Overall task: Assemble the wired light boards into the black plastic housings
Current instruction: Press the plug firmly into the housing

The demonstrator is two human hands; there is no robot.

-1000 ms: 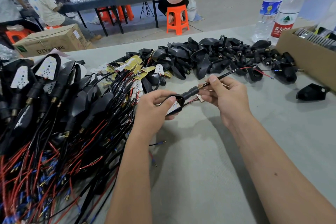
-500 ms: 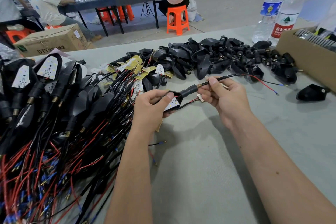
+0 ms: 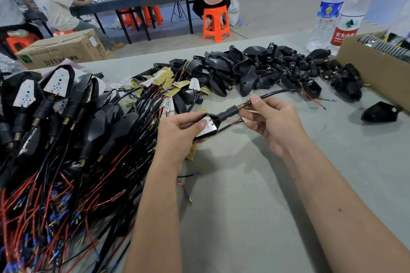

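- Left hand (image 3: 177,137) holds one black housing (image 3: 214,118) above the middle of the bench (image 3: 255,217); fingers curled under it, thumb pressed onto the white light board (image 3: 207,127) seated in its open face.
- Right hand (image 3: 271,121) pinches the black cable (image 3: 273,93) between thumb and forefinger, just beyond the brass collar at the tip of the housing's stem. Remaining fingers curled beneath.
- Cable runs from the pinch toward the far right of the bench, ending in thin red and black leads with blue tips that lie on the surface.
- A second thin red-and-black pair leaves the housing under the stem and passes below the right fingers.
- Finished units (image 3: 55,117), housings with boards fitted, lie stacked along the left edge; their red and black wires spill toward the near left corner.
- Loose boards (image 3: 168,82), white and yellow-backed, with wires attached, lie between that stack and the far pile.
- Pile of empty housings (image 3: 266,68) spreads across the far side of the bench.
- One lone housing (image 3: 379,114) sits near the right edge, just beside a cardboard box (image 3: 372,75).
- Two water bottles (image 3: 341,11) stand at the far right corner, behind the box.
- Beyond the bench: seated people, orange stools, a dark table, a carton on the floor.
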